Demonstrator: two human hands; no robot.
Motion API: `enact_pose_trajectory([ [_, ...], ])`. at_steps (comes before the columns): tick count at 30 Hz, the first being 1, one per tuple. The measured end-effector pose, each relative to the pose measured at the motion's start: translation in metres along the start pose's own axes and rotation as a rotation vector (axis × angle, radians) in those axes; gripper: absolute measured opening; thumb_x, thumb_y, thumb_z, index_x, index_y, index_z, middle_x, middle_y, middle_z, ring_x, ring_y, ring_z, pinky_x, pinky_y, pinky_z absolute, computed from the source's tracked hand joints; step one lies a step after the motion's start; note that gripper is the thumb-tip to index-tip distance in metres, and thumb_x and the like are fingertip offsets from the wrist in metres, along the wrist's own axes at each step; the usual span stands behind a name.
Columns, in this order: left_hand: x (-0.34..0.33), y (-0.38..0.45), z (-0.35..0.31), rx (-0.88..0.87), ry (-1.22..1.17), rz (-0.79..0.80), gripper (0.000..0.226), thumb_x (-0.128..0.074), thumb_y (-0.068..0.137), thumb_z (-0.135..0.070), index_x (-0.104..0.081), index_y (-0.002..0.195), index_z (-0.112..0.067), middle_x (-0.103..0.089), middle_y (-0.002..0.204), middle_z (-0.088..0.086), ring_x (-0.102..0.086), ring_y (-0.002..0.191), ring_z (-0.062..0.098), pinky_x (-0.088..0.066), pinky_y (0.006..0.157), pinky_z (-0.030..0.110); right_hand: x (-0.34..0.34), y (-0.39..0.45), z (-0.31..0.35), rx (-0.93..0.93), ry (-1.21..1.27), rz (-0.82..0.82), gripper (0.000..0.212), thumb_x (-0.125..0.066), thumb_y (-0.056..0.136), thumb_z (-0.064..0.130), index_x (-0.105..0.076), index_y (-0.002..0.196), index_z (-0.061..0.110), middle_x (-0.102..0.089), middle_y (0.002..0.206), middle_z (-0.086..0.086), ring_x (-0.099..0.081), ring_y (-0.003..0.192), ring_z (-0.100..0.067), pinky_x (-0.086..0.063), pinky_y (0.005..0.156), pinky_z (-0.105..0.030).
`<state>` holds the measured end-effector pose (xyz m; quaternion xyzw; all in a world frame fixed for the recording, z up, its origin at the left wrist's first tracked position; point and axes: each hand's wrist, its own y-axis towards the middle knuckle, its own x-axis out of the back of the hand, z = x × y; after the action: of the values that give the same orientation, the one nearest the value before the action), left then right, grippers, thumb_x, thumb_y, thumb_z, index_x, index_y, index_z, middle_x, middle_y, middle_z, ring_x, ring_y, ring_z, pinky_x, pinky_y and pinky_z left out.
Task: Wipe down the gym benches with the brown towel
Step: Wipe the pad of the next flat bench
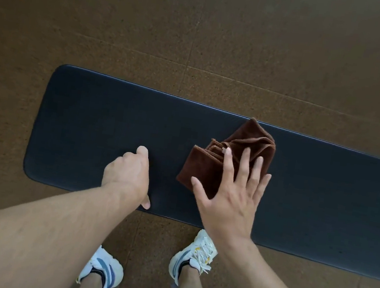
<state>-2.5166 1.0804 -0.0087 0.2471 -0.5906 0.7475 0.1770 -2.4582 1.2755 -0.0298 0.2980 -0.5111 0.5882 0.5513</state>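
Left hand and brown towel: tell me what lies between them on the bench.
Nothing: the head view shows only bare dark bench padding between the left hand and the brown towel.

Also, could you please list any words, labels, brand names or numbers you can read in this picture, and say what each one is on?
None can be read.
Bench pad: plain dark surface, no label or logo visible.
Brown towel: a small pale tag shows among the folds, too small to read.
Shoes: blue and yellow markings only, no legible brand.
Floor: no signs or text.
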Motion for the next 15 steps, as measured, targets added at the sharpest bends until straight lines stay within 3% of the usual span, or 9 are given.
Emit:
enact_pose_trajectory([
  [3, -0.001, 0.0, 0.0, -0.001, 0.01, -0.013, 0.091, -0.102, 0.046, -0.039, -0.029, 0.096, -0.019, -0.052, 0.092, 0.002, -0.056, 0.083, 0.023, -0.044, 0.065, 0.035, -0.016, 0.032, 0.003, -0.056, -0.091, 0.03, 0.097, -0.032, 0.091, 0.084, -0.015, 0.167, 0.027, -0.001, 0.176, -0.011, 0.01, 0.161, -0.039, 0.004, 0.128, -0.063],
  [8, -0.001, 0.0, 0.001, -0.009, -0.011, -0.016, 0.091, -0.102, 0.047, -0.035, -0.03, 0.099, -0.018, -0.052, 0.094, 0.003, -0.049, 0.082, 0.023, -0.042, 0.066, 0.035, -0.015, 0.076, 0.015, -0.02, -0.091, 0.002, 0.088, -0.033, 0.094, 0.078, -0.019, 0.166, 0.029, -0.005, 0.176, -0.003, 0.01, 0.162, -0.032, 0.007, 0.129, -0.058],
  [12, -0.003, -0.001, 0.002, -0.017, -0.032, -0.033, 0.092, -0.103, 0.046, -0.031, -0.03, 0.101, -0.017, -0.058, 0.101, 0.007, -0.059, 0.094, 0.027, -0.042, 0.068, 0.037, -0.016, 0.112, 0.055, 0.176, -0.082, -0.005, 0.073, -0.035, 0.099, 0.067, -0.03, 0.162, 0.031, -0.025, 0.172, 0.004, -0.004, 0.163, -0.023, 0.005, 0.13, -0.053],
  [15, -0.005, 0.0, 0.003, -0.034, -0.055, -0.054, 0.091, -0.103, 0.046, -0.028, -0.033, 0.104, -0.015, -0.061, 0.109, 0.01, -0.063, 0.105, 0.031, -0.042, 0.069, 0.038, -0.027, 0.097, 0.075, 0.345, -0.056, -0.009, 0.062, -0.041, 0.101, 0.055, -0.038, 0.16, 0.033, -0.029, 0.171, 0.007, -0.012, 0.162, -0.022, 0.001, 0.131, -0.049],
])
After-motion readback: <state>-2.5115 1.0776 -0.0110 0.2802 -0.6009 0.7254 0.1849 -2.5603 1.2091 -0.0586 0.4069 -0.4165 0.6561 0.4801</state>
